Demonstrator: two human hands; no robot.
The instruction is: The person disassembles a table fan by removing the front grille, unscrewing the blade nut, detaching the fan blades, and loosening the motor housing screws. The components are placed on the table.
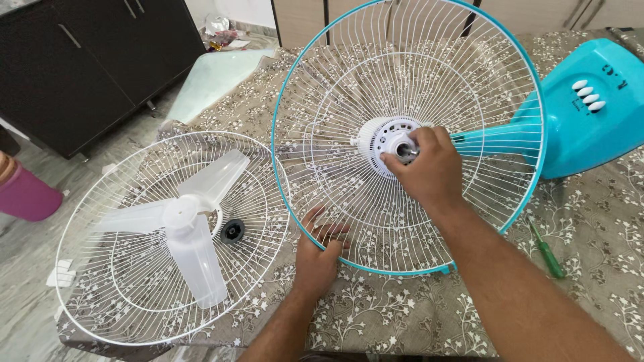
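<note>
A white wire rear fan guard with a turquoise rim [315,238] stands tilted on the bed, fixed to a turquoise fan body [590,127]. My right hand [426,167] reaches inside the guard, its fingers pinched around the metal motor shaft [404,149] at the white hub [376,137]. Gripping the guard's lower rim from outside is my left hand [318,251]. To the left lies a second white wire guard [121,268] flat on the bed, with a translucent three-blade fan blade [188,228] and a small black round cap [233,231] resting in it.
A green-handled screwdriver [547,251] lies on the floral bedsheet [376,315] at the right. A pink bottle [27,194] stands on the floor at the far left, near a dark cabinet [87,60]. A pale pillow [215,74] sits at the bed's far corner.
</note>
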